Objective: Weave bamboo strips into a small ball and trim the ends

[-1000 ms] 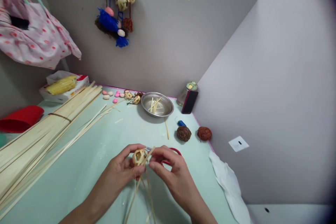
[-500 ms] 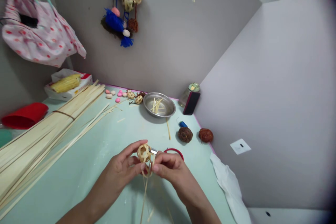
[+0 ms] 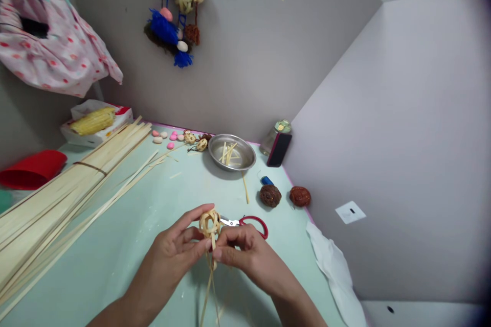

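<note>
Left hand [image 3: 176,253] and right hand [image 3: 245,253] pinch a small woven ball [image 3: 209,222] between fingertips above the table [image 3: 126,230]; loose strips [image 3: 209,291] hang from it. Scissors [image 3: 247,223] lie just behind the ball. Farther back: a metal bowl [image 3: 231,152], two brown balls [image 3: 284,196]. A bundle of long strips [image 3: 65,184] lies left; a white cloth [image 3: 332,271] lies right.
</note>
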`<state>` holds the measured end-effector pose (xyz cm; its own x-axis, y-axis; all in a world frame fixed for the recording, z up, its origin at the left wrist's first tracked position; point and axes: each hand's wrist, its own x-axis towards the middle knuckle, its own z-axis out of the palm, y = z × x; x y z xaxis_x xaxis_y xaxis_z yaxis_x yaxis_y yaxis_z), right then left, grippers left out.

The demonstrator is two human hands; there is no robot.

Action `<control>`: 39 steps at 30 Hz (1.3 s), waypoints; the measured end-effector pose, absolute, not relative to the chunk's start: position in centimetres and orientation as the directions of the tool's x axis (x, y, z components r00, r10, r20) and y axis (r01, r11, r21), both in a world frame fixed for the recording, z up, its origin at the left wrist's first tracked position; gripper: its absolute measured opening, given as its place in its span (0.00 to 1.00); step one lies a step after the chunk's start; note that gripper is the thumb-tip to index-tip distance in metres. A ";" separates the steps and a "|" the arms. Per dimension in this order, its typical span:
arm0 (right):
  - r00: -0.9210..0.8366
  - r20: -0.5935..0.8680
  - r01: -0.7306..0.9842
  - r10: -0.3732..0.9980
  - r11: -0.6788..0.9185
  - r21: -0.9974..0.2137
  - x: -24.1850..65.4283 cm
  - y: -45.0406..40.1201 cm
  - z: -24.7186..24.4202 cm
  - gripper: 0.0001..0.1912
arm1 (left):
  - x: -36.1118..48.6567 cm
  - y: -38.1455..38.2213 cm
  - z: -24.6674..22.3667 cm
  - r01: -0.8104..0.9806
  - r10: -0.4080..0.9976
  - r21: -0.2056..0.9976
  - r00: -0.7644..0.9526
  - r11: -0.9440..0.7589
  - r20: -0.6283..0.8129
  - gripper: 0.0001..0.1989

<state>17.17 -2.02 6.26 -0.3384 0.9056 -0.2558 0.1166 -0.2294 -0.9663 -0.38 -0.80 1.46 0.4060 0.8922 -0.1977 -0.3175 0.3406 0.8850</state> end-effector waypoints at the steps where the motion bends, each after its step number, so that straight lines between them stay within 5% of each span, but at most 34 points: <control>1: -0.334 -0.252 0.111 0.908 -0.227 -0.968 17.1 -2.0 6.2 0.14 | -0.4 -0.8 1.4 -0.324 0.893 0.884 0.405 0.339 -0.194 0.29; 16: -0.110 -0.146 0.009 0.983 -0.146 -0.989 16.4 -2.0 4.8 0.13 | 0.2 -1.4 1.6 -0.232 0.926 0.929 0.313 0.289 -0.210 0.26; 23: -0.270 -0.179 0.117 0.946 -0.152 -0.981 17.4 -2.0 5.7 0.13 | 0.2 -0.9 1.3 -0.264 0.931 0.928 0.324 0.262 -0.170 0.24; 28: -0.221 -0.204 0.027 0.954 -0.203 -0.979 17.0 -1.6 5.1 0.17 | 0.0 -0.7 0.5 -0.235 0.928 0.949 0.352 0.210 -0.118 0.19; 35: -0.172 -0.104 0.224 0.980 -0.063 -0.973 18.0 0.2 5.7 0.14 | -0.1 -0.5 1.3 -0.280 0.862 0.908 0.486 0.312 -0.146 0.18; 39: -0.242 -0.133 0.123 0.961 -0.106 -0.987 18.3 0.9 5.5 0.14 | 0.0 -0.2 0.9 -0.339 0.851 0.879 0.509 0.336 -0.129 0.20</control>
